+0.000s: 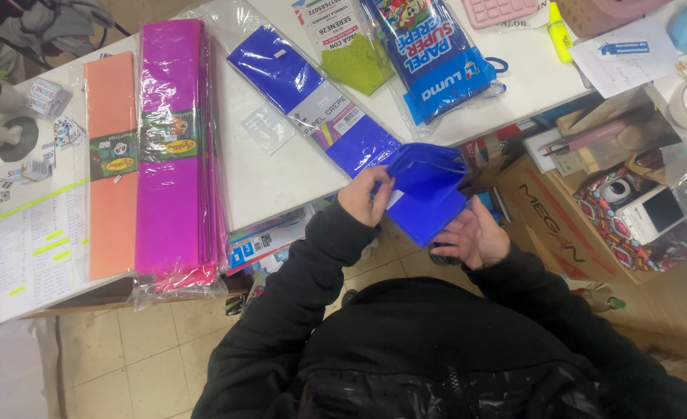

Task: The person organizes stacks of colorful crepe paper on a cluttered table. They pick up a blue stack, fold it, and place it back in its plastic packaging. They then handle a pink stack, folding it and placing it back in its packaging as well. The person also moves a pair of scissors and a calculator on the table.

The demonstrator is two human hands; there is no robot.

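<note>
Both grips close on the blue pack (425,194) at frame centre: left hand (368,195) pinches its upper edge, right hand (474,237) cups it beneath, holding it off the table (270,174); pink pack (174,151) lies flat at left.

The counter (281,174) is white and flat. Lying directly on it, from its left end:

- a printed sheet with highlighted lines (37,248), at the left edge;
- a salmon crepe paper pack (111,202), laid lengthwise;
- a magenta crepe paper stack (174,194) in clear wrap, just beside the salmon pack, its near end overhanging the counter edge;
- a small clear bag (267,128), on the bare middle area;
- a blue crepe paper pack (297,81), laid diagonally;
- a green item in a clear sleeve (353,58);
- a blue printed packet (433,54);
- a pink calculator (498,11), at the far edge.
</note>
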